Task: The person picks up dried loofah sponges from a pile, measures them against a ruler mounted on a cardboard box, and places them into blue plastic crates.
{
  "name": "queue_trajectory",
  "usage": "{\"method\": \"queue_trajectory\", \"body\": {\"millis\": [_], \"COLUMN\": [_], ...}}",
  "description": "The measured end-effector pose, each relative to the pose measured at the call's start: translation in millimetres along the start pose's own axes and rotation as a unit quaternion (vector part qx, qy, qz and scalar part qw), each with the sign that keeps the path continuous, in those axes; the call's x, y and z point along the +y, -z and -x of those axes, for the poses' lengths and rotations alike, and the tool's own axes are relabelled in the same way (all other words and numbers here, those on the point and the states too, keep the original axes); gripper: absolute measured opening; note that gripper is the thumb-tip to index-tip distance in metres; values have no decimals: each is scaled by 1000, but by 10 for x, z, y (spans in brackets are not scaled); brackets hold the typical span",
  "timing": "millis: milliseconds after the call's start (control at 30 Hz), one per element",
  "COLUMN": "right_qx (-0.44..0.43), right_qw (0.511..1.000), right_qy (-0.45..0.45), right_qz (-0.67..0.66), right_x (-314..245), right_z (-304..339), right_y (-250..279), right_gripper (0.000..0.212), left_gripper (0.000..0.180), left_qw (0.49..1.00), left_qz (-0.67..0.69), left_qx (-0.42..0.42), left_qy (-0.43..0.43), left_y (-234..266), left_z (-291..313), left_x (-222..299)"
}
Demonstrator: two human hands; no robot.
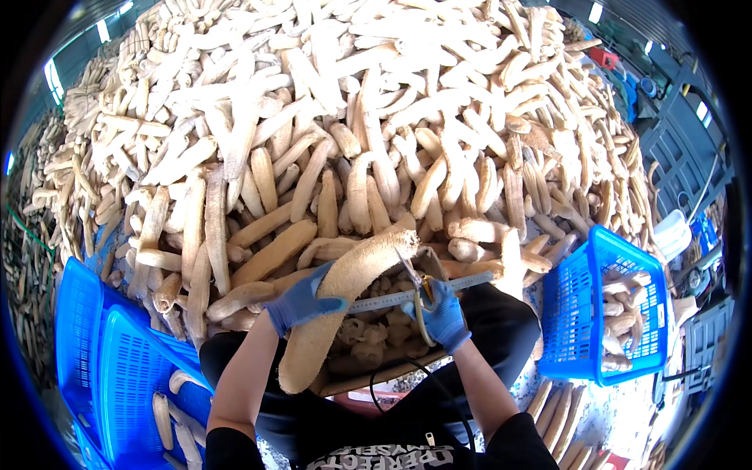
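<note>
A long, curved, tan dried loofah (307, 352) slants across my lap, its cut-looking end up and to the right. My left hand (296, 304), in a blue glove, is wrapped round its middle. Also gloved in blue, my right hand (446, 317) grips a pair of scissors (408, 269), with the blades at the loofah's upper end. Between my knees stands an open box (376, 382) containing several short pale pieces. A marked ruler (474, 280) runs across the box, passing by my right hand and partly hidden behind the loofah.
A huge heap of dried loofahs (337, 94) rises in front of me. Blue plastic baskets (129, 368) on my left hold a few loofahs. Another blue basket (565, 313) at right contains short pieces. Long loofahs (560, 419) lie beside my right leg. A dark cord (442, 384) crosses my lap.
</note>
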State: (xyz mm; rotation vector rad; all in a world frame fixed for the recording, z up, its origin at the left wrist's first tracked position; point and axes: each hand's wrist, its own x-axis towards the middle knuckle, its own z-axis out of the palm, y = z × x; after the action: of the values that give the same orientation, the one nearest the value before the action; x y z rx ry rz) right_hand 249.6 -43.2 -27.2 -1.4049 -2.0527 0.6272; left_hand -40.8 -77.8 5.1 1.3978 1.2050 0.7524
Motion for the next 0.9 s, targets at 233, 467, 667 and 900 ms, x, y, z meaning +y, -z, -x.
{"method": "queue_trajectory", "body": {"millis": [233,467,667,900], "right_qx": [-50,66,39,42], "right_qw": [991,994,993,994], "right_qy": [-119,-42,-112,-103], "right_qz": [-26,-70,-10,12], "right_x": [-62,129,99,296], "right_z": [131,224,254,377], "right_y": [90,-33,39,-229], "right_gripper": [46,54,50,50], "left_gripper": [83,89,88,81], "left_qw": [994,992,991,983], "left_qz": [-8,-68,-54,-103], "left_qx": [-39,-98,-99,-142], "left_qy": [97,38,75,51], "left_y": [-14,-123,-120,-28], "left_z": [-188,-319,-392,-377], "left_x": [-14,122,44,9]}}
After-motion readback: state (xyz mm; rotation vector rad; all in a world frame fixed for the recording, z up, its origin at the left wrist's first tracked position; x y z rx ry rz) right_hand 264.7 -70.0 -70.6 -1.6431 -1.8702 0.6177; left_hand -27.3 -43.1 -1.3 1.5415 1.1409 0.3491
